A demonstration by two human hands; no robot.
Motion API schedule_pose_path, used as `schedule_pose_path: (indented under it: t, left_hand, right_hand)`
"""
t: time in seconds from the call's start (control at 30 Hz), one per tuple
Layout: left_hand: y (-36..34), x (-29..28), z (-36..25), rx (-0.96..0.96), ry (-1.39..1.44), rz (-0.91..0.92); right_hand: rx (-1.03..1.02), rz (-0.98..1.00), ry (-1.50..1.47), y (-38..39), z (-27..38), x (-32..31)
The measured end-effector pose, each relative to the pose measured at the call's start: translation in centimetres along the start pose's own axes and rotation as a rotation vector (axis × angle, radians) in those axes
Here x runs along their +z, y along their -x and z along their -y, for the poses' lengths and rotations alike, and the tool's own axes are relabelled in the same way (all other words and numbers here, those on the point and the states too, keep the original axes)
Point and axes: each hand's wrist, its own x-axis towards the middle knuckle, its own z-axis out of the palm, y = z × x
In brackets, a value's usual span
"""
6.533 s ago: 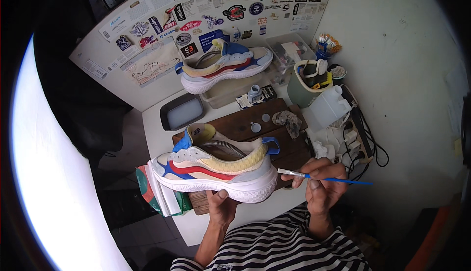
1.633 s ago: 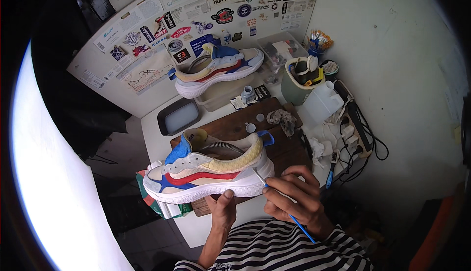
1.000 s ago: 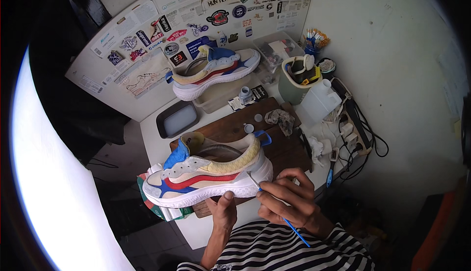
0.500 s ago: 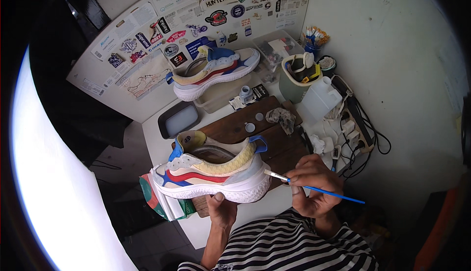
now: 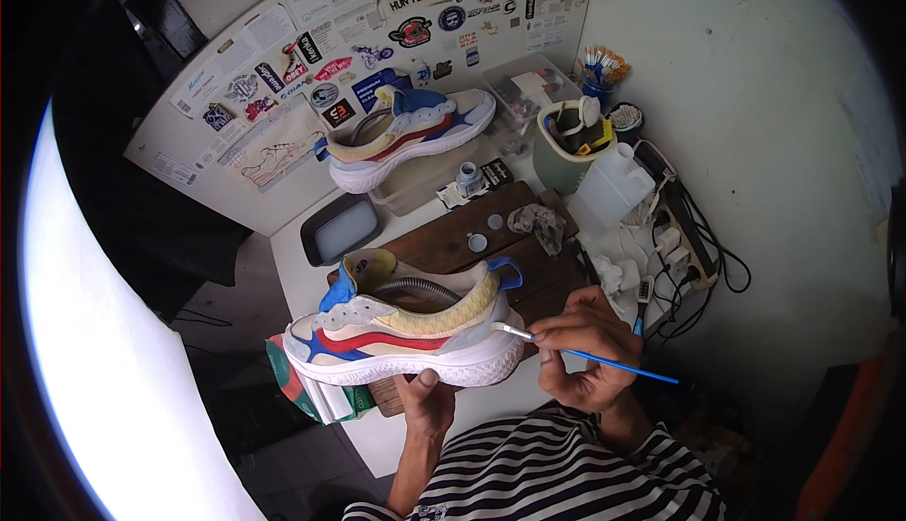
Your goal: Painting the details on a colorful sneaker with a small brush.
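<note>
Brush (image 5: 609,361) has crossed the shoe's (image 5: 406,344) heel edge, handle end free.

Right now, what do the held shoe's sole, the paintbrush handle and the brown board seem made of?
Sole: probably foam or rubber, matte white, with a moulded texture along its side.
Paintbrush handle: painted wood or plastic; its smooth, even blue leaves that open.
Brown board: likely wood, dull-finished, judging by its streaky colouring.
</note>
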Motion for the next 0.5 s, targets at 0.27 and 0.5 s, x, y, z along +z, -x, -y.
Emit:
schedule_pose_path:
  t: [0.27,0.5]
  left_hand:
    - [-0.1,-1.4,0.6,-0.036,-0.007,0.007]
    - [0.3,-0.2,-0.3,-0.055,0.009,0.025]
  right_hand:
    - [0.024,-0.063,-0.016,0.2,-0.3,-0.5]
    - [-0.002,0.005,-0.093,-0.1,0.2,0.4]
